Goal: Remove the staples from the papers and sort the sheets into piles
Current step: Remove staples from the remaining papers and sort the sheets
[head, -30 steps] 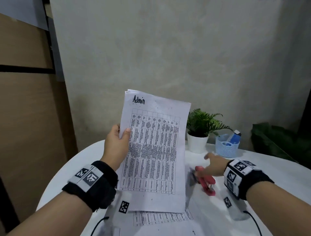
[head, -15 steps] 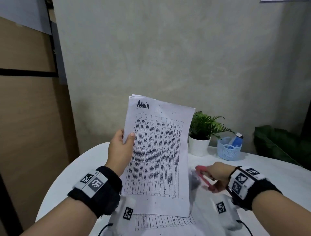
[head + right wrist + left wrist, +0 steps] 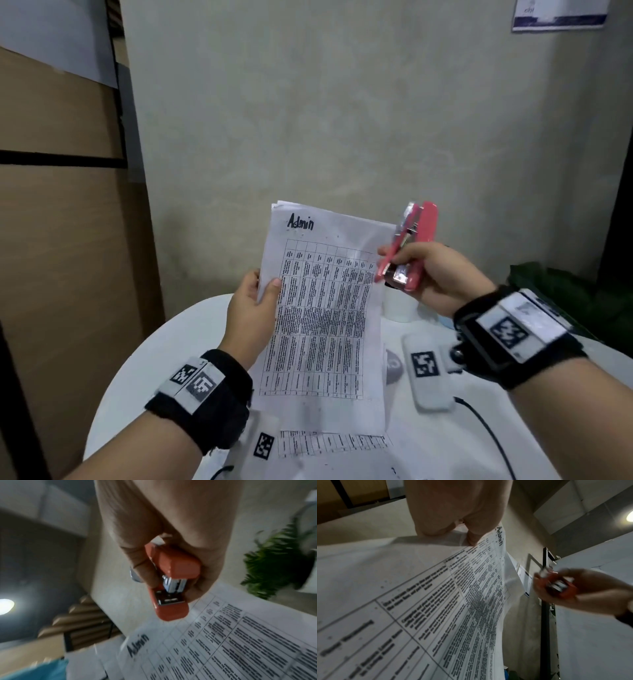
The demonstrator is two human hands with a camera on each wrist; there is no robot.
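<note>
While left hand (image 3: 251,315) holds one stapled set (image 3: 325,318), right hand (image 3: 442,277) grips one stapler (image 3: 409,245).

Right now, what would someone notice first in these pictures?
Probably the red plastic stapler, raised in the right hand beside the top right corner of the papers. Next, the white printed sheets headed "Admin", held upright over the round white table by the left hand.

Round white counter (image 3: 164,339), bare grey-green plaster wall (image 3: 342,102) behind, brown wooden panelling (image 3: 58,240) on the left, blue-edged notice (image 3: 558,15) far right, glowing ceiling lamp (image 3: 5,606).
</note>
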